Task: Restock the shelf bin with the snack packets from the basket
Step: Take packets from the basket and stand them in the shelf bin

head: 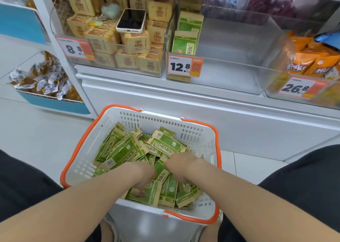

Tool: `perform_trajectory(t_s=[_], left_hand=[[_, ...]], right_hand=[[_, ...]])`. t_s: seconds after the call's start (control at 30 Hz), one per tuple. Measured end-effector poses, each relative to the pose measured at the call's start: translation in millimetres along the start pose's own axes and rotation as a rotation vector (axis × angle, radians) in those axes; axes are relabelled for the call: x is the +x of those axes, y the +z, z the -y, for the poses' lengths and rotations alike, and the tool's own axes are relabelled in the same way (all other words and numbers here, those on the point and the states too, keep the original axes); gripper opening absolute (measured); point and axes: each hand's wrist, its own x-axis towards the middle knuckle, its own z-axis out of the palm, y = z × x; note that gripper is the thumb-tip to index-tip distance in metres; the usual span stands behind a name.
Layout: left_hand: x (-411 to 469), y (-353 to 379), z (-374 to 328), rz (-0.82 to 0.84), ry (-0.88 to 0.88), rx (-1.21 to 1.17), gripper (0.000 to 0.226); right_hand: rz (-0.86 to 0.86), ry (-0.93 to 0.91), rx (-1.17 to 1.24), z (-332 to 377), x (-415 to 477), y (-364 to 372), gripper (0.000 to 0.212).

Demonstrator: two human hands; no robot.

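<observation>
The green snack packets point(128, 149) lie in a heap in the white basket point(198, 131). The left hand point(142, 171) and the right hand point(181, 163) are both down in the heap. Their fingers are hidden under packets, so I cannot tell if either grip is open or closed. Above, the clear bin point(239, 72) on the shelf holds a few upright packets point(187, 32) at its left end. A phone point(131, 20) lies on tan packs point(103, 39) beside it.

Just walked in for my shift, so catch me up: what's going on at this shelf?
A person's left hand and right hand are dug into the green snack packets in the white basket, fingers hidden. The clear shelf bin tagged 12.8 holds only a few upright packets at its left end.
</observation>
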Motion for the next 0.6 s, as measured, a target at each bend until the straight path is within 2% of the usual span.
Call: perform_trajectory(t_s=[0.1,0.13,0.2,0.3,0.37,0.43,0.47,0.53,0.6], left_hand=[[4,8,3,-0.044,-0.022,0.003,0.091],[4,10,4,-0.058,-0.023,0.044,0.087],[-1,8,5,-0.054,-0.025,0.078,0.065],[-7,4,9,-0.105,-0.008,0.002,0.042],[-11,-2,15,-0.159,0.019,-0.143,0.032],[-14,-9,20,-0.246,0.049,-0.377,0.009],[-16,-14,23,-0.303,0.07,-0.5,0.008],[-19,-25,29,-0.383,0.104,-0.688,0.019],[-23,-34,36,-0.404,0.109,-0.831,0.049]], right_hand=[[0.004,0.016,0.011,-4,4,-2,0.011],[0.003,0.017,0.012,-5,4,-4,0.012],[0.008,0.015,0.025,-8,5,-8,0.015],[-0.004,0.023,0.072,-12,6,-17,0.019],[-0.038,0.037,0.126,-16,6,-23,0.022],[-0.082,0.047,0.223,-23,6,-29,0.022],[-0.103,0.043,0.289,-27,5,-32,0.024],[-0.15,0.015,0.402,-35,3,-39,0.041],[-0.233,0.004,0.463,-43,0,-47,0.053]])
